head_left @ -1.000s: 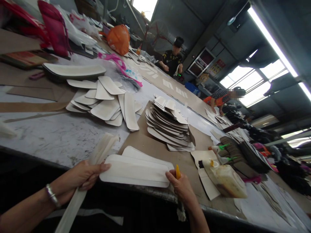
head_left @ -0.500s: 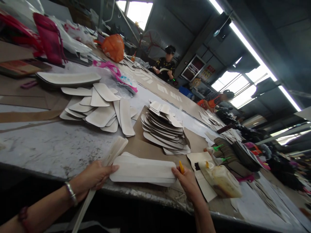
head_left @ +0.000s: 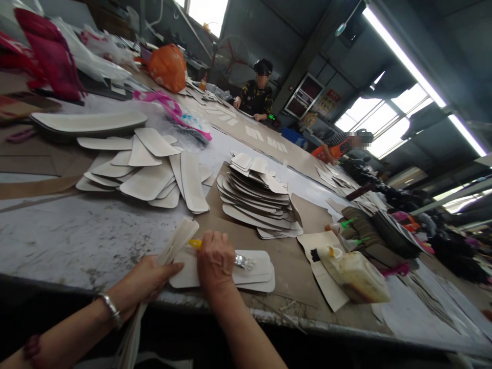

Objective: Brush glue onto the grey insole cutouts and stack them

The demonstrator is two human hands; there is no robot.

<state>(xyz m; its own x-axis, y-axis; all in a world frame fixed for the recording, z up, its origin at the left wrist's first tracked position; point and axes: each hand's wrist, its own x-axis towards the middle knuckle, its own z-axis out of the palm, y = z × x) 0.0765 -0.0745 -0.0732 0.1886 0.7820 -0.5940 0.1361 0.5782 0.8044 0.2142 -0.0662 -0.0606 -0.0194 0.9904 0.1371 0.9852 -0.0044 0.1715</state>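
My left hand (head_left: 151,279) is closed round a bundle of long off-white strips (head_left: 179,241), whose lower ends hang past the table edge. Its thumb lies at the left end of some flat cream pieces (head_left: 259,264), stacked loosely at the table's front. In my right hand (head_left: 217,259) is a brush (head_left: 243,261) with a yellow handle and a metal ferrule. The brush head points right, over the top cream piece; whether its bristles touch is hard to make out. My right fist covers the middle of that piece.
Behind my hands stand a pile of curved pieces (head_left: 257,200) and a scattered heap (head_left: 146,174). At right lies a glue-stained plastic jug (head_left: 355,277) beside green-tipped bottles (head_left: 348,224). An orange bag (head_left: 168,67) sits at the back. Two people work farther along the table (head_left: 96,230).
My right hand has left the right end of the cream pieces and moved left over their middle, with the brush now pointing right. My left hand still holds the strips.
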